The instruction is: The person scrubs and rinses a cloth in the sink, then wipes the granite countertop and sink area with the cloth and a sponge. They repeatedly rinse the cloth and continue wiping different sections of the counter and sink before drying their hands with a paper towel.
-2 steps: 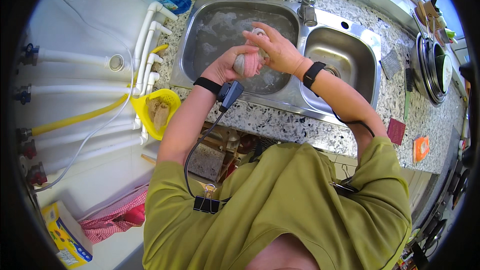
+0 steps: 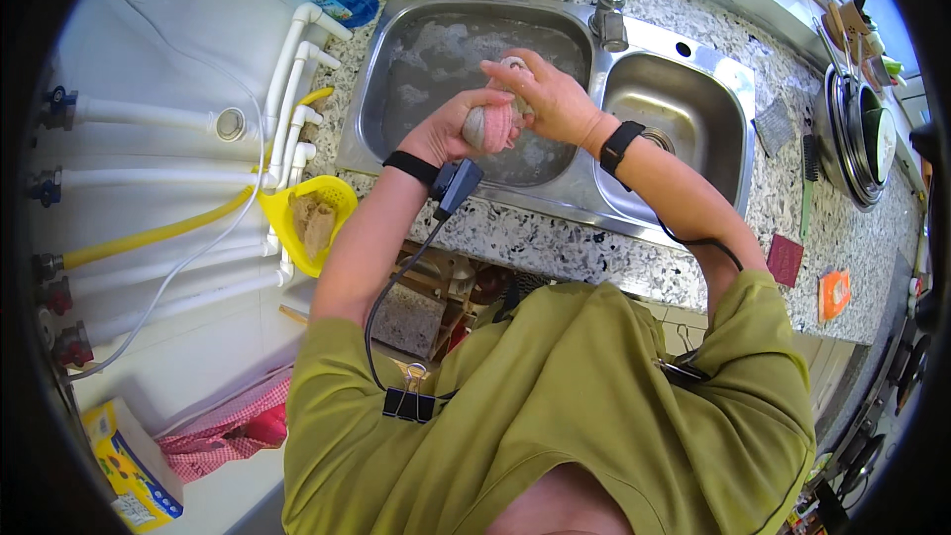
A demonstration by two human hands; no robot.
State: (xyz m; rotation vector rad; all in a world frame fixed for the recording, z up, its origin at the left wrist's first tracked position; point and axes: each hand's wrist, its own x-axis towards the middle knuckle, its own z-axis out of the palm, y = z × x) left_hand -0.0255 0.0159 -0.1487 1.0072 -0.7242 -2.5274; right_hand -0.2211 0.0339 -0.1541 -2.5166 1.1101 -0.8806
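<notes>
Two hands meet on one bundled cloth (image 2: 500, 129) above the larger basin (image 2: 365, 124). Your left hand (image 2: 446, 131) is curled round its lower left, fingers mostly closed, thumb on top. Your right hand (image 2: 560, 107) is half open, arched over the upper right with fingers nearly straight; its palm is hidden, so you can't tell how firmly it grips.

Expect it to be soft and limp, light but weightier if soaked, slippery if soapy, and hardly fragile. Take hold round the thick middle, one hand at each end. It looks crumpled and rounded, pink with greyish-white patches.

Around the cloth, cloudy, foamy water (image 2: 436, 54) lies toward 11 o'clock, the tap (image 2: 612, 25) between 1 and 2, the smaller basin (image 2: 713, 104) at 3, and a yellow strainer (image 2: 275, 223) at 8, beside the tabletop (image 2: 555, 248).
</notes>
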